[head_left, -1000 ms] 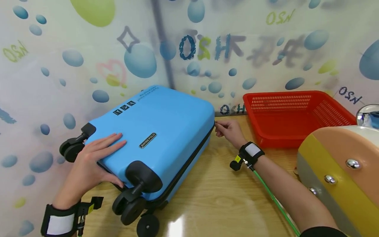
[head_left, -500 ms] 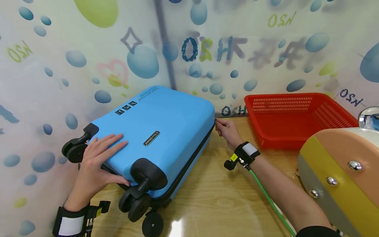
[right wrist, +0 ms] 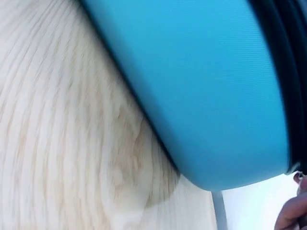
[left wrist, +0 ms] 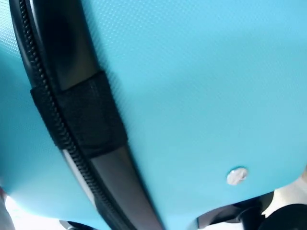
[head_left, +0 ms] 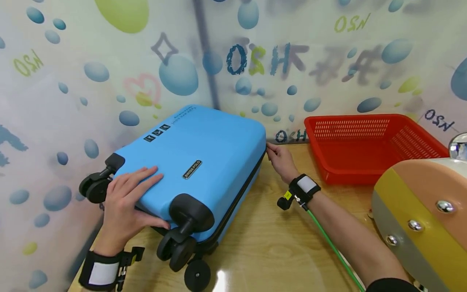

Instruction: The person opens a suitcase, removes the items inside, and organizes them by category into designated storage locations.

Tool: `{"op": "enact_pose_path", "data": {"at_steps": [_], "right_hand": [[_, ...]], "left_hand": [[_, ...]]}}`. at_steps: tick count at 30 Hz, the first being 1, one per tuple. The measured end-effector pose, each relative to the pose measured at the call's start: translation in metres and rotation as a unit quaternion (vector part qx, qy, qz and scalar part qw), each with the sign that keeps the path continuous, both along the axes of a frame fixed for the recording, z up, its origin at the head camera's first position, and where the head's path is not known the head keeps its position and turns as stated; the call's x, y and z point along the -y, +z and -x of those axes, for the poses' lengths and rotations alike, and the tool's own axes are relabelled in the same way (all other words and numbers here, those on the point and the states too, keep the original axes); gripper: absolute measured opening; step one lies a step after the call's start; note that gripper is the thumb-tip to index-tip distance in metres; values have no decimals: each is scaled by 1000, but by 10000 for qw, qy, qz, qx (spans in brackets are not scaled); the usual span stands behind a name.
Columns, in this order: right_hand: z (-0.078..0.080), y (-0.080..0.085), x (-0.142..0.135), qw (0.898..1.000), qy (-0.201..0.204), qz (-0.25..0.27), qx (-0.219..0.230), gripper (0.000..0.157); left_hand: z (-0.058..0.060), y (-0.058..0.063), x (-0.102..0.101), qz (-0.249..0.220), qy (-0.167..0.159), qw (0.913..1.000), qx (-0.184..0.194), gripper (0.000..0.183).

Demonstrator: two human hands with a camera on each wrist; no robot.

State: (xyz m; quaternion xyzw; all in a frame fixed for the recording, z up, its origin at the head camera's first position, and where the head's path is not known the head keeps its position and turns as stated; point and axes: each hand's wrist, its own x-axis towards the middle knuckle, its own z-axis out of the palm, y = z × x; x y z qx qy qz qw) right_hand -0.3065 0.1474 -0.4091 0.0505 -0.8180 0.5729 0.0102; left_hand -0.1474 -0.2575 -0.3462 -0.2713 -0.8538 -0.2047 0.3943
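Observation:
A light blue hard-shell suitcase (head_left: 222, 142) lies flat on a wooden table, its black wheels (head_left: 178, 247) towards me. My left hand (head_left: 127, 202) rests on its near end between two wheels, fingers spread straight over the top and thumb along the near edge. In the left wrist view the black zipper seam (left wrist: 53, 103) runs down the blue shell; that hand is out of this view. At the far right corner, my right hand (head_left: 282, 162) pinches the zipper pull (right wrist: 299, 176), a small metal piece mostly covered by the fingertips (right wrist: 290, 213).
A red plastic basket (head_left: 321, 170) stands at the back right. In front of it is a rounded case (head_left: 412, 198) in yellow, grey and orange with metal studs. A patterned curtain (head_left: 226, 93) hangs right behind the suitcase. A green cable (head_left: 330, 245) runs along my right forearm.
The near end of the suitcase has shifted slightly to the right in view, with my left hand on it. My right hand has moved slightly farther away along the seam, fingers still pinched.

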Motion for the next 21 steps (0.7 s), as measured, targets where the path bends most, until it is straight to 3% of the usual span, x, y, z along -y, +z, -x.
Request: {"op": "enact_pose_path", "data": {"at_steps": [6,14,21], "right_hand": [[-5,3,-7,9960,238,-676,-525,38],[-13,6,-23,9924,1120,-324,-390,41],[-20,3,-18,9939,655,-690,-559,40]], "left_hand": [[-3,1,0,-48,-85,9999,-110,106],[-5,11,3,-52,-71,10000,46,106],[-13,8,-9,-136,22,9999,76,105]]}}
